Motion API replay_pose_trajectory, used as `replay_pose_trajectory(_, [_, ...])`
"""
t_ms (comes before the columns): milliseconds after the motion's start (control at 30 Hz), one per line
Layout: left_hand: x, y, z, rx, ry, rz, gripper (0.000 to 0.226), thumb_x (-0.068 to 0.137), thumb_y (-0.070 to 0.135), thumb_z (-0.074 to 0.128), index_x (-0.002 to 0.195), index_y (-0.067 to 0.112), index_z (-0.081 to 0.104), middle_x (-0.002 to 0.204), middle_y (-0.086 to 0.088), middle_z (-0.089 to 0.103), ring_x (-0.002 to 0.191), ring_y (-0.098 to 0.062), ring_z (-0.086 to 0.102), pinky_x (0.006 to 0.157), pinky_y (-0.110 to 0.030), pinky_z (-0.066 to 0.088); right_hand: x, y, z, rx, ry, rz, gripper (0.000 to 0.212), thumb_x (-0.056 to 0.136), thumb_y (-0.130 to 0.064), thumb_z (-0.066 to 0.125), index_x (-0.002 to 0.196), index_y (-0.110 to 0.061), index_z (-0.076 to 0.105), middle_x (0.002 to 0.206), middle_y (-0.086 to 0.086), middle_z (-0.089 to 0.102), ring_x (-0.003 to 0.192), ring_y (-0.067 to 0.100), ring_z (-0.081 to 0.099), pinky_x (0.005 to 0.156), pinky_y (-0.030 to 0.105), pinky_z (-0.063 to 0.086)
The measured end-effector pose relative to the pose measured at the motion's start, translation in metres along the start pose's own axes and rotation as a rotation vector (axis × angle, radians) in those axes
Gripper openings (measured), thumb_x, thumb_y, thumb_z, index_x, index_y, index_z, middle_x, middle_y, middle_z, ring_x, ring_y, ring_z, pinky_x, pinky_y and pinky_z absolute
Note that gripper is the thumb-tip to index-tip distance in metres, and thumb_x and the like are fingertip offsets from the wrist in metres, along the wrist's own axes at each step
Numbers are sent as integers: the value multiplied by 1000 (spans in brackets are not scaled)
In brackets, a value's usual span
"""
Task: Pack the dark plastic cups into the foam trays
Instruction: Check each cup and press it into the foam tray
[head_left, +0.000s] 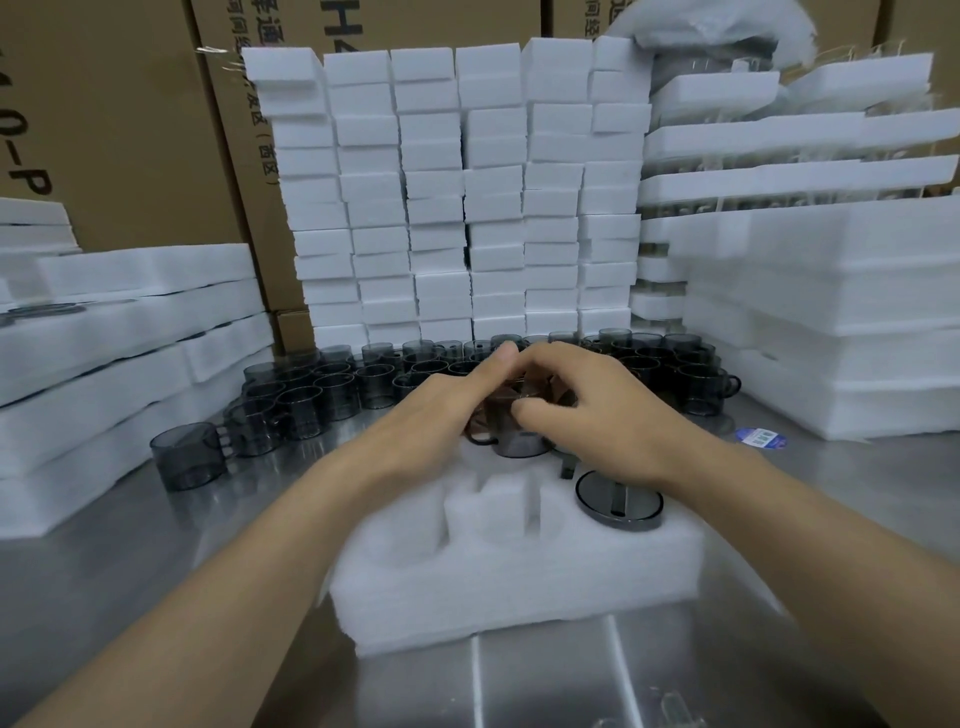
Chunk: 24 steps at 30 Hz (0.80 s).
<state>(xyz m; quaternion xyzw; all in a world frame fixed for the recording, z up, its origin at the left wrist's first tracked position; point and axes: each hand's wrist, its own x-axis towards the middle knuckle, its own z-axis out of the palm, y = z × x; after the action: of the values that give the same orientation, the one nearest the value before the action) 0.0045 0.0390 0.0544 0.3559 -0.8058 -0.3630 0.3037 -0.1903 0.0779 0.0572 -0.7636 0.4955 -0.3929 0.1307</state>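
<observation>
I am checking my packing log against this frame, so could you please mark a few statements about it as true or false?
1. The left hand and right hand are both on one dark cup over the foam tray. True.
2. Every near pocket of the tray is filled. False: only the right one holds a seated cup; the other two are empty.
3. Loose cups stand on the metal table behind the tray. True.
4. A lone cup stands apart to the right of the tray. False: the lone cup stands to its left.
</observation>
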Motion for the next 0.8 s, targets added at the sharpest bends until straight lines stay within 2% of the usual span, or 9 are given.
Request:
replay_pose_trajectory(100, [7,-7,-1,83,59,-55,73,95,90,21,108,50,80,109,15,81,118,-5,70,117,-42,40,-1,0,2,-33,-29,-24,29,85,-41,68,114,-36,68,112,-11,66,101,7,63,91,32,53])
replay_pose_trajectory(200, [10,-12,-1,134,102,-60,70,97,88,19,110,53,78,105,22,80,105,7,69,100,-35,44,-1,0,1,-37,-38,-36,28,89,-35,71,116,-35,67,112,-12,66,99,7,62,88,28,51])
replay_pose_trajectory(333, [12,-18,-2,137,108,-57,76,98,86,22,109,39,80,102,16,81,103,-1,72,99,-34,46,-1,-1,1,-24,-44,-41,25,91,-33,69,115,-34,66,106,-15,68,91,6,63,79,23,47])
replay_pose_trajectory(467, [15,-22,-2,137,121,-27,73,107,73,31,99,19,79,82,10,74,77,0,63,83,-33,44,-1,0,2,-22,-56,-43,24,91,-37,71,114,-35,65,103,-17,68,87,0,62,74,17,43])
replay_pose_trajectory(567, [16,-22,-2,90,127,-14,64,110,63,40,86,13,73,69,16,63,66,-2,55,74,-32,40,-1,-1,4,-41,-49,-54,28,84,-46,67,110,-37,62,103,-16,67,91,1,62,77,21,46])
replay_pose_trajectory(700, [16,-22,-1,74,128,-1,60,112,56,42,74,20,70,64,18,57,61,-3,49,67,-27,37,0,-2,6,-94,-27,-64,37,74,-55,59,107,-39,61,104,-16,65,96,3,61,83,30,53])
replay_pose_trajectory(767, [15,-20,0,79,133,9,58,113,54,41,73,27,74,65,21,60,62,1,52,66,-18,39,0,-1,5,-108,-13,-57,41,73,-57,56,109,-39,61,106,-17,64,98,3,60,86,34,54])
replay_pose_trajectory(800, [13,-18,0,77,135,4,57,113,54,41,76,29,76,69,21,66,66,3,56,70,-17,42,0,-1,4,-113,-10,-50,42,73,-57,55,110,-39,61,107,-17,63,99,3,60,87,35,54])
